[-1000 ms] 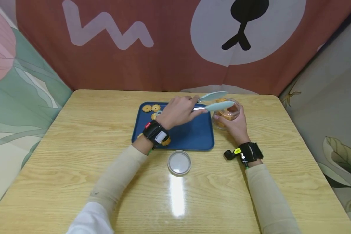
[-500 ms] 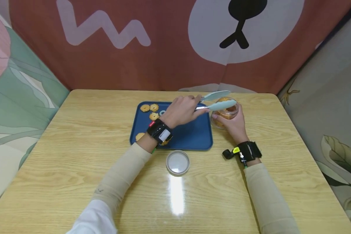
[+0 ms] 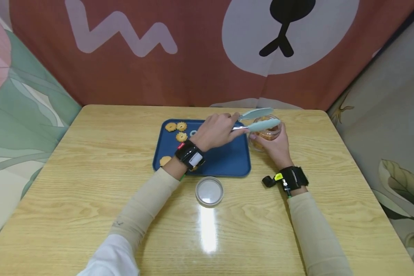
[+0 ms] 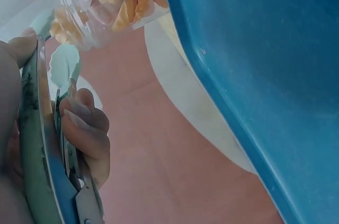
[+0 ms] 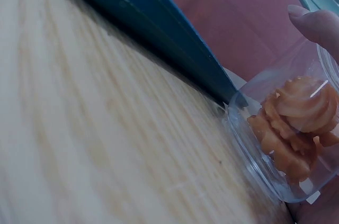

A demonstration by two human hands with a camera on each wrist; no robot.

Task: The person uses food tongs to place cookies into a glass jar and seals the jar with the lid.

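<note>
My left hand grips a pair of tongs with pale mint tips, reaching across a blue tray. The tips are apart, over the mouth of a clear jar. Thumb and fingers of my right hand hold that jar at its side, just right of the tray. Ridged, golden cookies fill part of it. In the left wrist view a cookie shows at the jar mouth near the tongs' tips; whether they touch it I cannot tell.
Several cookies lie on the tray's left side, some partly hidden by my left wrist. A small pale ring is beside them. A round clear lid lies on the wooden table in front of the tray.
My left hand and the tongs have shifted slightly right over the jar. Something orange at the jar mouth shows less now. My right hand keeps its hold on the jar.
</note>
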